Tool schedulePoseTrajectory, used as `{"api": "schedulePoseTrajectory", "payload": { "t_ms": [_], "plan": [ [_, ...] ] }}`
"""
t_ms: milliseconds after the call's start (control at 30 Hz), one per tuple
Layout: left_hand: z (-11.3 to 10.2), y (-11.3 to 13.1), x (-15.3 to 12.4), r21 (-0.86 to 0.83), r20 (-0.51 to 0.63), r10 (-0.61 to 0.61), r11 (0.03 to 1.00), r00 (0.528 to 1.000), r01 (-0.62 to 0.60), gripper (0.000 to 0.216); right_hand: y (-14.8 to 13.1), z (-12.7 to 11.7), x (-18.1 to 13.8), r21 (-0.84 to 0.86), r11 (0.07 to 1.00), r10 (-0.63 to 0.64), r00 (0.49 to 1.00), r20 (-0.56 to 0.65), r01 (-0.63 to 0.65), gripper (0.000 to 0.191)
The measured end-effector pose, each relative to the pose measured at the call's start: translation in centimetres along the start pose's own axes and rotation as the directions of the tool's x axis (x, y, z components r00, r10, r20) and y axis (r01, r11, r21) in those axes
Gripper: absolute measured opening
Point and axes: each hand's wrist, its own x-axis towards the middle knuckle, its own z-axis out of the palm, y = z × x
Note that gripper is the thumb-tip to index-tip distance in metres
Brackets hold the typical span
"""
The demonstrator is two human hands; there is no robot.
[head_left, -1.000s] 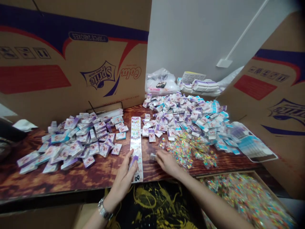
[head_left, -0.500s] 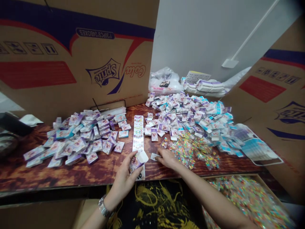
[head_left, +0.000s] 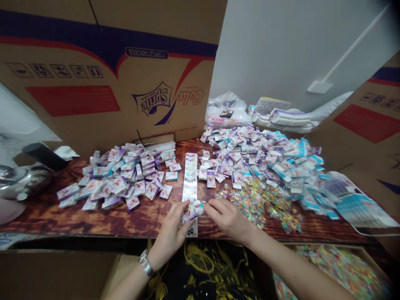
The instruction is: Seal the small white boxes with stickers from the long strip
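Note:
My left hand [head_left: 175,223] is closed around a small white and purple printed box [head_left: 189,211], tilted with its open end to the right. My right hand [head_left: 226,216] is pinched at that open end. A small white and coloured bit shows by its fingertips, too small to name. Beneath the held box lies a long strip of printed stickers [head_left: 190,177], its near end showing below my left hand. Filled-looking small boxes [head_left: 118,183] are heaped on the left; more boxes [head_left: 250,152], some with open flaps, pile up on the right.
Small clear packets of coloured candy [head_left: 250,204] lie right of my right hand. A carton of similar packets [head_left: 337,271] stands below the table edge. Large cardboard boxes [head_left: 93,100] rise behind and at right. Flat stacked box blanks [head_left: 362,204] lie far right.
My right hand has left the table, where it was touching a small white printed card, and come to the held box's open end. My left hand keeps the box. The view has shifted left.

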Motion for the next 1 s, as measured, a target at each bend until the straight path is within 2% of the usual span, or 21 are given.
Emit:
{"api": "schedulePoseTrajectory", "payload": {
  "t_ms": [167, 333, 400, 433, 500, 567, 633, 733, 800, 900, 933, 1000],
  "plan": [
    [-0.4, 0.6, -0.1, -0.001, 0.047, 0.016, 1.000, 0.999, -0.016, 0.042, 0.7, 0.0, 0.0, -0.031, 0.982, -0.180, 0.978, 0.111, 0.184, 0.027],
    [-0.5, 1.3, -0.1, 0.061, 0.107, 0.020, 0.998, 0.994, -0.027, 0.045, 0.9, -0.9, 0.3, -0.062, 0.920, -0.372, 0.912, 0.174, 0.387, 0.024],
    [-0.2, 1.3, -0.2, 0.130, 0.101, 0.021, 0.991, 0.995, -0.034, 0.047, 0.6, -1.2, 0.6, -0.061, 0.910, -0.393, 0.901, 0.185, 0.409, 0.026],
    [-0.1, 1.3, -0.2, 0.173, 0.090, 0.026, 0.984, 0.996, -0.041, 0.048, 0.4, -1.2, 0.7, -0.046, 0.921, -0.374, 0.912, 0.171, 0.386, 0.027],
    [0.3, 1.2, -0.3, 0.255, 0.066, 0.033, 0.966, 0.997, -0.049, 0.050, -0.1, -1.0, 0.9, 0.031, 0.961, -0.278, 0.955, 0.101, 0.277, 0.026],
    [0.6, 1.3, -0.3, 0.300, 0.055, 0.037, 0.952, 0.998, -0.052, 0.050, -0.8, -0.5, 1.0, 0.167, 0.978, -0.126, 0.992, -0.006, 0.125, 0.021],
    [0.9, 1.4, -0.3, 0.307, 0.049, 0.035, 0.950, 0.998, -0.049, 0.050, -1.4, 0.2, 1.0, 0.310, 0.950, 0.080, 0.993, -0.091, -0.048, 0.015],
    [1.1, 1.6, -0.2, 0.316, 0.035, 0.061, 0.946, 0.998, -0.069, 0.049, -1.9, 1.8, 0.6, 0.502, 0.815, 0.401, 0.908, -0.125, -0.291, 0.010],
    [1.1, 1.6, -0.1, 0.354, 0.027, 0.099, 0.930, 0.995, -0.102, 0.049, -1.9, 3.1, 0.4, 0.634, 0.674, 0.534, 0.843, -0.064, -0.379, 0.011],
    [1.3, 1.5, -0.1, 0.386, 0.005, 0.167, 0.909, 0.986, -0.156, 0.047, -2.0, 4.7, 0.1, 0.793, 0.455, 0.603, 0.795, 0.059, -0.404, 0.014],
    [1.4, 1.5, -0.1, 0.383, -0.007, 0.184, 0.908, 0.983, -0.167, 0.047, -2.1, 4.9, 0.1, 0.815, 0.420, 0.609, 0.790, 0.074, -0.400, 0.014],
    [1.5, 1.6, 0.0, 0.375, -0.039, 0.206, 0.910, 0.978, -0.177, 0.045, -2.4, 5.0, 0.1, 0.807, 0.439, 0.608, 0.792, 0.056, -0.395, 0.012]
  ]
}}
